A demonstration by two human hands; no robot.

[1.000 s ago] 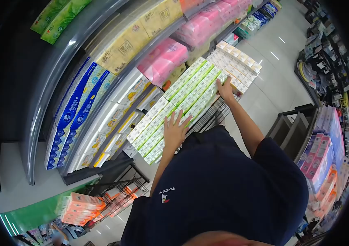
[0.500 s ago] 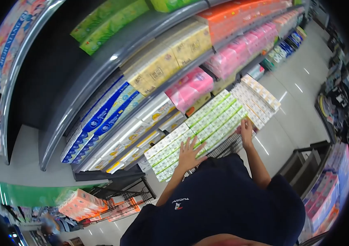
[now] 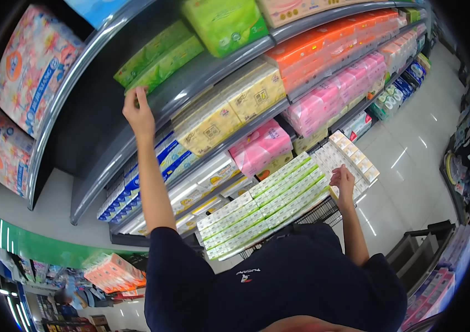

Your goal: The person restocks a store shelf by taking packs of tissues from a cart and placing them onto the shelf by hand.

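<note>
My left hand (image 3: 139, 113) is raised to the upper shelf, its fingertips at the near end of a green tissue pack (image 3: 166, 65). The thumb and forefinger are apart, and the pack's end covers part of the fingertips. Low on the right, my right hand (image 3: 344, 183) hovers over or rests lightly against white boxes in a shopping cart, fingers loosely curled and apart. Rows of white-and-green tissue packs (image 3: 262, 207) fill most of the cart's top. White-and-orange packs (image 3: 351, 157) lie at its far end.
Shelves to the left hold yellow tissue packs (image 3: 210, 130), orange packs (image 3: 323, 41) and pink packs (image 3: 262, 146). The dark shelf edge (image 3: 174, 99) runs below my left hand. Black racks (image 3: 420, 249) stand at the right. A person (image 3: 74, 296) is far off at lower left.
My left hand has left the white-and-green packs in the cart and risen to the green pack on the shelf. My right hand stays near the cart's right side. The view has shifted.
</note>
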